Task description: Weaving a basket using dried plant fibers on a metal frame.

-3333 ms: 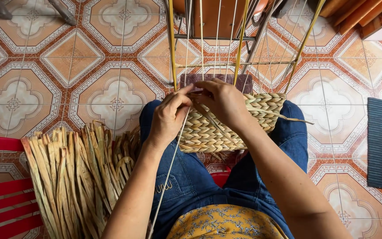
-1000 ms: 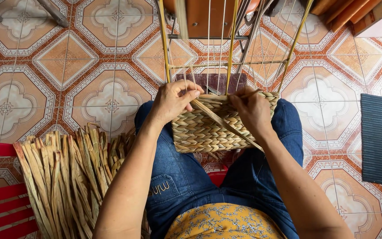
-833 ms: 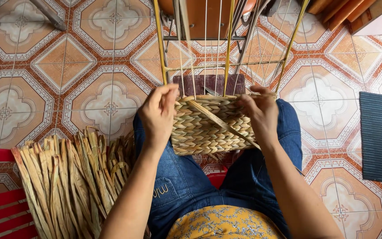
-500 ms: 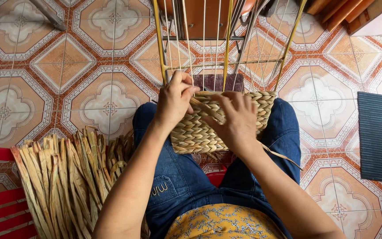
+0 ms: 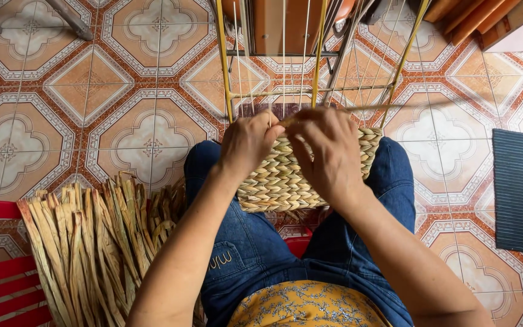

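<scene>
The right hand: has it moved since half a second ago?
Yes. The right hand has risen from the woven panel's face to its top edge, beside the left hand.

bright, even daylight, soft shadows, sharp focus, slight edge distortion.

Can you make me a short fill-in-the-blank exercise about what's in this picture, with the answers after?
1. Both hands, the left hand and the right hand, work at the top edge of a woven ____ panel.
2. The bundle of dried strips lies on the person's ____ side.
3. The person wears blue ____.
4. The floor is covered in patterned ____.

Answers: straw; left; jeans; tiles
</scene>
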